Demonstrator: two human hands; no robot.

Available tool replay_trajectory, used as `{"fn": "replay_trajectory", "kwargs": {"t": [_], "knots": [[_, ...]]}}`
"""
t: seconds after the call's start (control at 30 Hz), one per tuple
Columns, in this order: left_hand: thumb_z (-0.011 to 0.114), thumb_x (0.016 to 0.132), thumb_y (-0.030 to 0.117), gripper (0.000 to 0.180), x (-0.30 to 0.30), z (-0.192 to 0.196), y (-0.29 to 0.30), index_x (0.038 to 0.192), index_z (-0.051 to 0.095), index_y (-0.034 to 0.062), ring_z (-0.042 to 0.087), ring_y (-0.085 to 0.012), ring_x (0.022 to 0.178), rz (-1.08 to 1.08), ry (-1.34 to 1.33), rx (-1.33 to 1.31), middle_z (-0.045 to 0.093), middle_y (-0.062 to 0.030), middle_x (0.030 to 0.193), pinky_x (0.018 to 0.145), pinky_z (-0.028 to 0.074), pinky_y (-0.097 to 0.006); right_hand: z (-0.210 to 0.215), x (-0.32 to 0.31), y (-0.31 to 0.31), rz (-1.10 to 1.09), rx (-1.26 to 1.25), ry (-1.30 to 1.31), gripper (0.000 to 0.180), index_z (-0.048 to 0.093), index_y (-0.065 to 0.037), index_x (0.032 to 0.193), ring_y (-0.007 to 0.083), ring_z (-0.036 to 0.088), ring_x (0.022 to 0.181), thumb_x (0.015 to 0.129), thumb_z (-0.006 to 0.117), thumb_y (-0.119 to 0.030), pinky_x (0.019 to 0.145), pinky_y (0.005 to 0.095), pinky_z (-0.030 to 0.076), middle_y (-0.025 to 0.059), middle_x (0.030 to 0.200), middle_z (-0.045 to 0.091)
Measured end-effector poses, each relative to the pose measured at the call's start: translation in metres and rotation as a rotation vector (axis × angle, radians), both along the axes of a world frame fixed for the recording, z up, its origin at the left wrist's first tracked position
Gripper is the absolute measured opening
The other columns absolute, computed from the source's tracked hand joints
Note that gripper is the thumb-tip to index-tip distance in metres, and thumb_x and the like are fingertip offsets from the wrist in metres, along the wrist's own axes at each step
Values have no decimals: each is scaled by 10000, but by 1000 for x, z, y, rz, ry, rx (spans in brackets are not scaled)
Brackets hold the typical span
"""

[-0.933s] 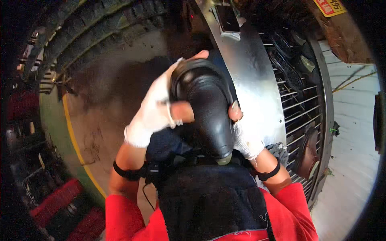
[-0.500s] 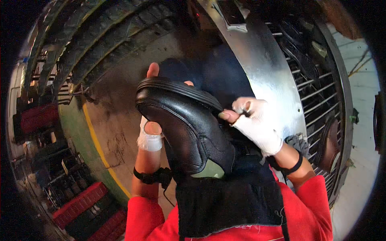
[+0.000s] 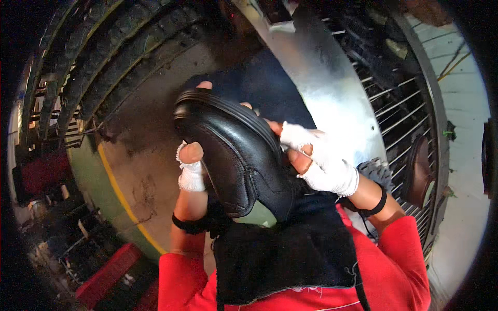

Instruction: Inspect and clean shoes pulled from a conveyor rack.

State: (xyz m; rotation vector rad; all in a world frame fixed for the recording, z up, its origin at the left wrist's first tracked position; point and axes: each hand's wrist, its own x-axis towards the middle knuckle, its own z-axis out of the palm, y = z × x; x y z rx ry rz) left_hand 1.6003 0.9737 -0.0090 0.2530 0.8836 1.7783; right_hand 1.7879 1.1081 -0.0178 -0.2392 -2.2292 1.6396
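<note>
Black shoe (image 3: 233, 160), frame centre, is gripped by both hands (left hand (image 3: 191, 168) underneath, right hand (image 3: 321, 163) steadying), tilted for viewing.

One black shoe (image 3: 236, 160); one brown shoe (image 3: 417, 171); two hands, left (image 3: 191, 171), right (image 3: 321, 163).

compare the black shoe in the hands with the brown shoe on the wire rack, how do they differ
The black shoe is black; the brown shoe is reddish brown. The black shoe is held up between the left hand and right hand; the brown shoe rests untouched on the wire rack at the right. The black shoe fills the middle of the view; the brown shoe shows small near the rim. Both look like smooth leather.
</note>
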Motion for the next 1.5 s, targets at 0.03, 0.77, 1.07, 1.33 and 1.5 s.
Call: {"fn": "replay_trajectory", "kwargs": {"t": [0.03,0.77,1.07,1.33,1.5], "knots": [[895,706,474,1025,-5,-11,1,1498,384,69,671,-304,1112,-10,24,-15,623,-188,1301,992,566,-456,6,3,7,10,20,-88,452,565,-19,1413,178,566,640,965,576,-76,633,310,483,80,790,594],[773,881,144,630,6,51,27,1393,450,-29,633,-157,1052,277,1176,-173,648,-103,1154,958,513,-316,23,-23,1,-286,-431,296,1033,375,-15,1543,253,501,1350,757,877,-457,1136,397,382,152,1484,494],[863,792,279,936,41,-10,24,1503,304,38,730,-327,978,77,1238,-291,692,-206,1116,851,571,-378,8,36,13,-291,-444,-392,690,618,-20,1350,87,622,974,753,893,-230,900,235,477,17,1112,704],[834,820,193,1048,83,-23,13,1572,142,-41,643,-343,1167,-61,1027,-209,568,-252,1346,979,517,-404,1,51,10,-444,-419,-386,630,647,6,1274,93,615,867,740,883,-230,792,273,511,29,1022,698],[891,722,100,812,37,-9,36,1415,484,-13,642,-174,1134,-168,590,8,686,-116,1208,989,504,-335,-21,39,-16,-346,-179,-61,988,323,16,1568,229,499,1354,786,839,-296,1133,363,389,183,1484,509]]}}
